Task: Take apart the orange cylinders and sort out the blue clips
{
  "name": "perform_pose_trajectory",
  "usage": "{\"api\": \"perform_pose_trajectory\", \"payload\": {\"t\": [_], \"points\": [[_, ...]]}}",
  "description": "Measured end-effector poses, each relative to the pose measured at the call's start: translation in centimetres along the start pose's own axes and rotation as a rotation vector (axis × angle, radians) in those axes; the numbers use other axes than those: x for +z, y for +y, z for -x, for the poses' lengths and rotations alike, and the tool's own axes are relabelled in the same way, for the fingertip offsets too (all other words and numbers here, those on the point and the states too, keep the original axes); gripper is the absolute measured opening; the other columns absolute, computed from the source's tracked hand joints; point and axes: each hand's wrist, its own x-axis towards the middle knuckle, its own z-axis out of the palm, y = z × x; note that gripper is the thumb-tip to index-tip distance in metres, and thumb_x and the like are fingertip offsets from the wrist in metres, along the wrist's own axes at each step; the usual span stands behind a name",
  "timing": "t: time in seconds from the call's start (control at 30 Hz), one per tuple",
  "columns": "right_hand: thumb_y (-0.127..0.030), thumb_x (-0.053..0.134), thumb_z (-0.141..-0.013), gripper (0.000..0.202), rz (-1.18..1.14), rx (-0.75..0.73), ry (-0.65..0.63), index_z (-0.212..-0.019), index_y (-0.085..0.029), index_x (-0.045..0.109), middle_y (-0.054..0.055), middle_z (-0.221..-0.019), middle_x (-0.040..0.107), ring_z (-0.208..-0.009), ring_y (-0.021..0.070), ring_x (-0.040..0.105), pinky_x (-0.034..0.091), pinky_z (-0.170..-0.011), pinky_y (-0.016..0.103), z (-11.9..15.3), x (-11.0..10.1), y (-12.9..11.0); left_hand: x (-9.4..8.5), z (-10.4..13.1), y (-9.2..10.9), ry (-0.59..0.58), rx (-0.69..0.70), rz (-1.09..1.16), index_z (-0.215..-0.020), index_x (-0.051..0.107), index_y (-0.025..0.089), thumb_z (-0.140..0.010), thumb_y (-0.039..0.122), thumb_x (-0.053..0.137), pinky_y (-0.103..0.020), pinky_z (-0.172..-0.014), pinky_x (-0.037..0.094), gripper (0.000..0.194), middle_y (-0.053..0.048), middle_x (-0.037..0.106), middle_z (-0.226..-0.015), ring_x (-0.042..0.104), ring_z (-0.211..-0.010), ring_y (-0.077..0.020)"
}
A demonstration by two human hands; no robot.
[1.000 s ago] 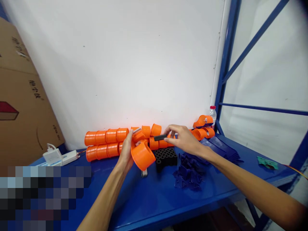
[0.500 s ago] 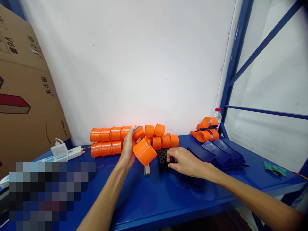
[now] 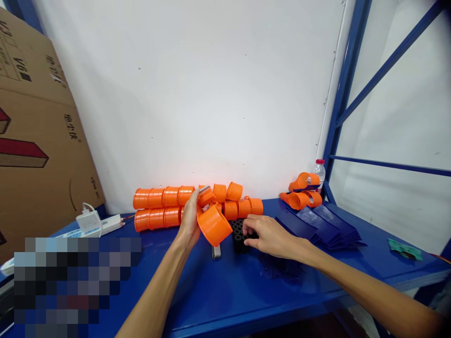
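My left hand (image 3: 190,220) is wrapped round an orange part (image 3: 215,225) with a wide round cup end that tilts down over the blue table (image 3: 211,300). A grey metal strip (image 3: 216,252) lies below that cup. My right hand (image 3: 262,234) has its fingers curled at the right side of a cluster of black tubes (image 3: 239,234) standing on the table; what its fingertips hold, if anything, is hidden. Dark blue film-like pieces (image 3: 282,270) lie beneath the right wrist.
Rows of orange cups (image 3: 164,217) lie along the white wall. At the right are stacked blue sheets (image 3: 322,225), orange parts (image 3: 299,199), a bottle (image 3: 319,170) and a green item (image 3: 405,249). A power strip (image 3: 112,224) and a cardboard box (image 3: 38,122) are at left.
The orange part in my left hand has tipped slightly and its cup sits a little lower and further right. My right hand has hardly moved. The whole view has shifted slightly.
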Motion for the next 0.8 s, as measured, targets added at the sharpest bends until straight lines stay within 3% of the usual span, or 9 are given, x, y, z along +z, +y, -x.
{"api": "perform_pose_trajectory", "payload": {"t": [0.13, 0.27, 0.43, 0.57, 0.73, 0.8], "points": [[-0.022, 0.067, -0.089, 0.009, -0.164, 0.004, 0.21, -0.083, -0.019, 0.06, 0.0, -0.08, 0.065, -0.07, 0.0141, 0.054, 0.033, -0.064, 0.026, -1.3, -1.4, -0.6, 0.2, 0.5, -0.1, -0.104, -0.14, -0.128, -0.102, 0.07, 0.015, -0.087, 0.043, 0.072, -0.02, -0.043, 0.038, 0.031, 0.002, 0.057, -0.059, 0.048, -0.044, -0.01], [-0.035, 0.062, -0.095, 0.02, -0.195, -0.017, 0.282, -0.083, -0.02, 0.055, -0.001, -0.075, 0.062, -0.064, 0.0129, 0.049, 0.03, -0.061, 0.026, -3.5, -2.1, -1.0, 0.5, 0.9, -0.6, -0.215, -0.187, -0.261, -0.082, 0.068, 0.015, -0.08, 0.046, 0.08, -0.022, -0.045, 0.036, 0.033, 0.001, 0.058, -0.06, 0.045, -0.046, -0.0091], [-0.041, 0.056, -0.098, 0.036, -0.203, -0.125, 0.216, -0.07, -0.02, 0.047, -0.004, -0.065, 0.049, -0.062, 0.011, 0.041, 0.028, -0.061, 0.026, -5.3, -2.0, -0.2, 0.2, 0.7, -1.0, -0.284, -0.217, -0.319, -0.078, 0.066, 0.017, -0.075, 0.044, 0.085, -0.022, -0.047, 0.033, 0.033, 0.006, 0.048, -0.053, 0.037, -0.045, -0.0084], [-0.051, 0.054, -0.097, 0.046, -0.348, -0.173, 0.043, -0.065, -0.02, 0.044, -0.006, -0.062, 0.04, -0.061, 0.01, 0.035, 0.029, -0.058, 0.025, -5.6, -2.2, 0.5, -0.1, 0.8, -1.1, -0.378, -0.232, -0.393, -0.072, 0.063, 0.018, -0.077, 0.043, 0.083, -0.023, -0.044, 0.024, 0.033, 0.005, 0.046, -0.05, 0.032, -0.043, -0.0081], [-0.062, 0.061, -0.088, 0.05, -0.6, -0.091, -0.124, -0.066, -0.018, 0.052, -0.001, -0.076, 0.049, -0.062, 0.0109, 0.045, 0.04, -0.052, 0.024, -4.7, -2.8, 0.4, 0.1, 1.0, -1.2, -0.491, -0.209, -0.544, -0.069, 0.062, 0.018, -0.082, 0.049, 0.076, -0.023, -0.041, 0.019, 0.036, 0.004, 0.043, -0.047, 0.032, -0.04, -0.0082], [-0.059, 0.067, -0.083, 0.047, -0.686, -0.086, -0.154, -0.064, -0.017, 0.057, 0.003, -0.089, 0.056, -0.07, 0.0134, 0.052, 0.045, -0.055, 0.025, -3.8, -3.6, 0.5, -0.1, 0.6, -0.5, -0.47, -0.222, -0.539, -0.069, 0.062, 0.017, -0.083, 0.046, 0.076, -0.022, -0.039, 0.021, 0.035, 0.004, 0.042, -0.046, 0.032, -0.038, -0.0078]]}}
